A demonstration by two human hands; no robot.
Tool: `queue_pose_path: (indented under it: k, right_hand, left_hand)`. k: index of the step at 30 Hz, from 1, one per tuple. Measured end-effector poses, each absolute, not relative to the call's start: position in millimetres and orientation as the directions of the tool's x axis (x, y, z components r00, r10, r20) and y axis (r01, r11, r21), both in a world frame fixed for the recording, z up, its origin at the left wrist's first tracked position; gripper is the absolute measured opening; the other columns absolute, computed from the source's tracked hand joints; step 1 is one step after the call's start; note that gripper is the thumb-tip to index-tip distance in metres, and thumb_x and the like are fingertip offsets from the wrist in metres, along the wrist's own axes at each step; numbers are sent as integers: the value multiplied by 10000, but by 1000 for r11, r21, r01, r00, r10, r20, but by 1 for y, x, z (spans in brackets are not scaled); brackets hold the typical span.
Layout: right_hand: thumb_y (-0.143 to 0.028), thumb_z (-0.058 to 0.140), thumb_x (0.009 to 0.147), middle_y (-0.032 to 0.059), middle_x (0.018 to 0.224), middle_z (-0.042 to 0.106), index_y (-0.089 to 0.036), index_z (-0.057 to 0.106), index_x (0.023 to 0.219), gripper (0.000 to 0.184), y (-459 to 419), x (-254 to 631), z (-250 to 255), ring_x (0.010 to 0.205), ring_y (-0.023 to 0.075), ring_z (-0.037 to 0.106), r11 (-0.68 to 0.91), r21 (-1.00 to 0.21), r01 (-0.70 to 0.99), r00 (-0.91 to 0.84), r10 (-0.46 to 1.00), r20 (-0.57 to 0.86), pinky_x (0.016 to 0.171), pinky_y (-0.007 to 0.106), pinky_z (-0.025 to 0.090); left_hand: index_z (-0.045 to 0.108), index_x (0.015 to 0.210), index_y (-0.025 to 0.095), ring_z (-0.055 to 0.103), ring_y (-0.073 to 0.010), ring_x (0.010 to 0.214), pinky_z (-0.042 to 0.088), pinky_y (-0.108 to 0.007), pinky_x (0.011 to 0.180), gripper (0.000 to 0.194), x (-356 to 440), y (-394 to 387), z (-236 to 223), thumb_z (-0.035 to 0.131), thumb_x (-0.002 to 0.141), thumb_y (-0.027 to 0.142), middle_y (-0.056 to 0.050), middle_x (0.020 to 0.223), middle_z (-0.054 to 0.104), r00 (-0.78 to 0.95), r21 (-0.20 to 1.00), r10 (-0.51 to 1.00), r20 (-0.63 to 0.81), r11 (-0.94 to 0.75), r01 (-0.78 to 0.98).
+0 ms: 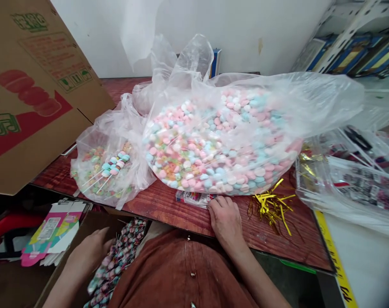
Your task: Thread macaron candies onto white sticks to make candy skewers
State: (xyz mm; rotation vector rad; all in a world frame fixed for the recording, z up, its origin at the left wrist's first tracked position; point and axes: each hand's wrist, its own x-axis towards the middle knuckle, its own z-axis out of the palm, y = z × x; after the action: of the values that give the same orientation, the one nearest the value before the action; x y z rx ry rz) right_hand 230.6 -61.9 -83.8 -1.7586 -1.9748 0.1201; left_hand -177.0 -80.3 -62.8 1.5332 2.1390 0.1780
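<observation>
A dark red wooden table [168, 209] spans the view; on it a large clear bag [220, 145] bulges with pink, white and blue pieces; a printed cardboard box [43, 98] towers at the left. Below the table edge stands an open carton [81, 235], holding a mass of wrapped candy sticks [117, 256]; a smaller clear bag [99, 132] sits beside the large one. The person's left hand [93, 246] is blurred over the carton, its fingers part-bent, its grip impossible to tell; the right hand [226, 218] rests on the table edge, fingers lightly curled, fingertips at a small clear packet [192, 198], whether gripping it cannot be told; gold strips [271, 205] lie just right of that hand.
</observation>
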Motion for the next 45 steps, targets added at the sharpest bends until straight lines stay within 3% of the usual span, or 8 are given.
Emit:
queue_pose_path:
  k: [7,12,15,18,22,32,37,45]
  right_hand:
    - [-154,524,979,63,916,693,-195,666,879,178,-83,237,-62,864,201,564,249,-406,879,-17,868,495,758,329,415]
    - [-57,583,919,61,1008,714,-236,683,1114,282,-102,246,-35,968,209,604,425,-348,836,-76,717,693,874,364,476]
    - [-226,680,902,98,1211,671,-251,612,1302,406,-106,249,-30,1088,239,617,287,-622,728,205,776,597,936,410,494]
    - [-413,667,907,119,1224,673,-211,551,1357,506,-102,249,-30,1050,237,657,74,-967,242,433,884,176,891,387,536]
    - [-438,632,925,32,890,695,-188,653,950,252,-96,245,-25,831,178,625,-53,-998,-25,379,923,-59,777,293,511]
    - [-485,503,975,-28,615,471,-204,486,629,446,-95,237,-20,602,133,419,-46,-951,307,365,928,73,546,246,329]
    - [-453,430,1023,-11,564,494,-209,469,564,521,-99,235,-14,622,157,497,72,-914,399,293,935,201,589,266,359]
    - [-423,412,1028,102,1174,584,-236,612,1227,338,-112,230,2,1116,255,558,318,-728,607,267,782,564,953,408,451]
  left_hand:
    - [784,953,188,655,-193,742,485,-262,720,290,-3,-57,-6,689,830,432,-73,853,752,414,842,744,-525,379,385]
    - [754,1007,175,670,-189,928,520,-273,795,331,81,-47,-16,810,756,383,-102,1041,733,563,645,709,-425,674,-361]
    - [744,916,170,654,-150,876,533,-268,799,234,108,-39,-17,843,735,280,-56,992,727,397,567,807,-438,590,-575]
    - [732,938,157,653,-157,870,541,-278,787,327,123,-36,-10,891,668,250,-55,982,726,368,570,810,-457,584,-578]
    - [710,896,165,652,-158,912,520,-291,867,297,129,-37,-5,886,672,248,-39,979,722,304,696,886,-351,464,-548]
    - [632,780,184,646,-147,880,498,-257,842,379,125,-29,-7,937,564,246,25,774,672,140,723,937,-320,337,-603]
    - [524,646,166,437,-55,489,374,-178,480,465,123,-26,-9,955,546,306,79,534,491,255,585,870,-422,476,-656]
    - [537,778,171,377,-30,461,349,-162,451,452,115,-25,-12,936,601,287,91,590,487,255,455,833,-492,495,-740]
